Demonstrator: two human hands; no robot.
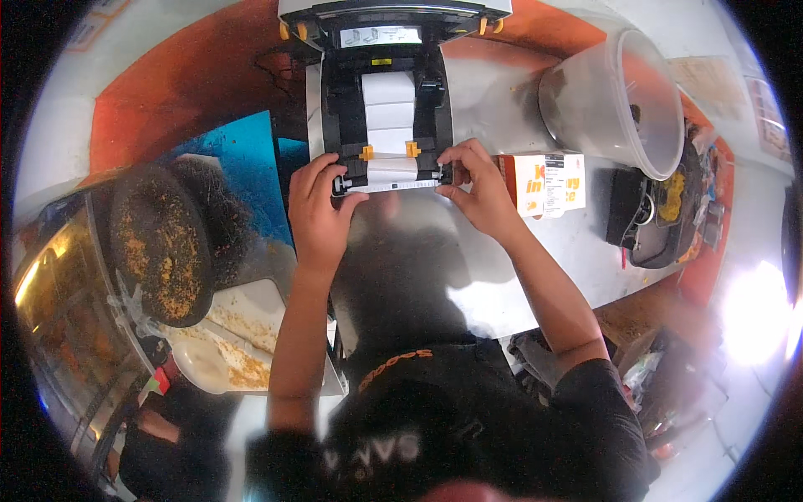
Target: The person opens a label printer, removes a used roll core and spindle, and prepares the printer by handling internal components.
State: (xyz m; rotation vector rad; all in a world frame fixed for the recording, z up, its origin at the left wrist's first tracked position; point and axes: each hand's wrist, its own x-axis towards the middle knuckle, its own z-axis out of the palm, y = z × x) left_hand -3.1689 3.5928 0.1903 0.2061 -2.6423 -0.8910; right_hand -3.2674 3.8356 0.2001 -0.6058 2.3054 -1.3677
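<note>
An opened label printer [337, 109] stands in front of me, its lid [393, 8] tipped back. White label paper [390, 102] runs down its middle, past two small orange-yellow guides, to a white and black bar [393, 186] along the front edge. My left hand [319, 213] pinches the left end of this front bar, thumb below and fingers on top. At the bar's right end, my right hand [478, 188] pinches in the same way. Part of each bar end is hidden by my fingers.
A white and orange box [548, 184] sits right of the printer, with a large clear plastic tub [615, 109] lying behind it. Further right is a black tray [661, 230] with yellow bits. To the left are a blue panel [259, 159], a crumb-covered dark pan [159, 243] and a white tray [251, 309].
</note>
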